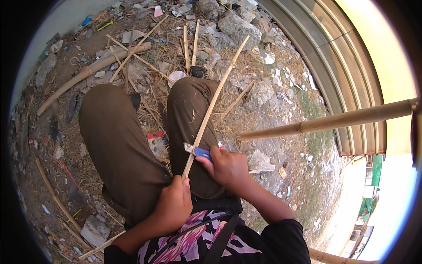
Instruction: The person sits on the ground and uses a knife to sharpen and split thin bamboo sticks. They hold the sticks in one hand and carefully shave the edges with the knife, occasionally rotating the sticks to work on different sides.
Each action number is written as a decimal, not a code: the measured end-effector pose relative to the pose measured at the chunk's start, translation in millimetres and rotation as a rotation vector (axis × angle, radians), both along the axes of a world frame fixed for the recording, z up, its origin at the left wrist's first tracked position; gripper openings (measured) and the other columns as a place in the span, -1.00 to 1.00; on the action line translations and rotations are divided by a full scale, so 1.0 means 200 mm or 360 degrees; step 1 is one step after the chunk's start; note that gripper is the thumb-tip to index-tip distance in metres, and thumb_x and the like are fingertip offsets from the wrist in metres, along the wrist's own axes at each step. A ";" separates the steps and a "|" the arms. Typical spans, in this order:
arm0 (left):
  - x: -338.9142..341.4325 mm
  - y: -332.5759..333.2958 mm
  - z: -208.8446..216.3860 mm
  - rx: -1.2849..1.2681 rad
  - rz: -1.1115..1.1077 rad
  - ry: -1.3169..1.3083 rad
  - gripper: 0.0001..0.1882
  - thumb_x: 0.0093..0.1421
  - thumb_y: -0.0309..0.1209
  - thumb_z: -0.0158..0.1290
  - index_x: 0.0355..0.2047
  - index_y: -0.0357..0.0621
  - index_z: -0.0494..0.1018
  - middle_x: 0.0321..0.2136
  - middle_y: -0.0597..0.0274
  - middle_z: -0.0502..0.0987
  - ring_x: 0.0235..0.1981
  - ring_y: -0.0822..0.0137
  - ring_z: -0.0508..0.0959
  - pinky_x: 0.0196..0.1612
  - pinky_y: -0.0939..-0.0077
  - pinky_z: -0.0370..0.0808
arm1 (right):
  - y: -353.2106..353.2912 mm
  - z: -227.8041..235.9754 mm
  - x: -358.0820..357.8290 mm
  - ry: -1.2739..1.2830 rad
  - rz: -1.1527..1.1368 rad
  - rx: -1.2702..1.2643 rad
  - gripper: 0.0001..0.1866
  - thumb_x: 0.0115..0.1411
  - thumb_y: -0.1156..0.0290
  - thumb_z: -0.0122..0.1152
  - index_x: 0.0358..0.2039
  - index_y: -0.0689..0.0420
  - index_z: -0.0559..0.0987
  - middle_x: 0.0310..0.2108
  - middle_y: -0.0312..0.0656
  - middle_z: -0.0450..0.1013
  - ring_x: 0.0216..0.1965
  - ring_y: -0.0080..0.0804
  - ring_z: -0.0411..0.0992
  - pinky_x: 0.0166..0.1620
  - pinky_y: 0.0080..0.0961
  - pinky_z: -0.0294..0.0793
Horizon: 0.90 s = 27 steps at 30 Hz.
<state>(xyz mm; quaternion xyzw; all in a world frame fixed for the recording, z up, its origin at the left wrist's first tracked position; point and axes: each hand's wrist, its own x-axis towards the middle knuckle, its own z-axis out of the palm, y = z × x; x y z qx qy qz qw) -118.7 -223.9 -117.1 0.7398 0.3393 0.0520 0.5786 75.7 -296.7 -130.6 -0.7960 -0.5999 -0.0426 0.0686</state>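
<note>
Long, pale, slender bamboo strip [215, 99] over brown-trousered right leg [187, 108], slanting toward one o'clock. Right hand [231, 170] clasps blue-handled, metal-bladed knife [203, 153] across it; left hand [176, 200] grips strip, seven o'clock of knife.

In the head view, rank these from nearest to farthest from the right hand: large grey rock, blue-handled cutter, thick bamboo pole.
1. Blue-handled cutter: gripped in the right hand.
2. Thick bamboo pole: to the right, its near end ahead of that hand.
3. Large grey rock: on the ground, near the view's top.
</note>
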 end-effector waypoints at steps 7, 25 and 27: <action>-0.02 0.02 0.02 -0.0067 0.0053 -0.0108 -0.75 0.45 -0.37 -0.15 -0.35 -0.30 0.26 -0.69 -0.17 0.42 -0.61 -0.20 0.53 -0.58 0.04 0.35 | 0.07 0.15 0.49 0.0421 -0.0472 -0.0098 -0.45 0.42 -0.04 -0.07 -0.53 0.17 0.48 -0.74 -0.01 0.41 -0.63 0.09 0.46 -0.51 -0.04 0.40; 0.01 0.03 0.00 0.0038 0.0038 0.0031 -0.75 0.45 -0.38 -0.15 -0.34 -0.32 0.27 -0.64 -0.21 0.44 -0.57 -0.24 0.52 -0.54 0.01 0.34 | -0.02 0.08 0.02 0.0145 0.0191 -0.0211 -0.48 0.22 -0.17 0.19 -0.55 0.04 0.43 -0.76 -0.20 0.39 -0.76 -0.18 0.42 -0.70 -0.29 0.33; 0.01 0.03 0.00 0.0005 0.0040 0.0031 -0.75 0.45 -0.37 -0.15 -0.34 -0.32 0.27 -0.63 -0.22 0.44 -0.57 -0.25 0.52 -0.54 0.00 0.35 | -0.01 0.08 0.03 0.0109 0.0220 -0.0159 -0.47 0.21 -0.18 0.20 -0.55 0.05 0.43 -0.76 -0.21 0.39 -0.76 -0.20 0.42 -0.70 -0.31 0.33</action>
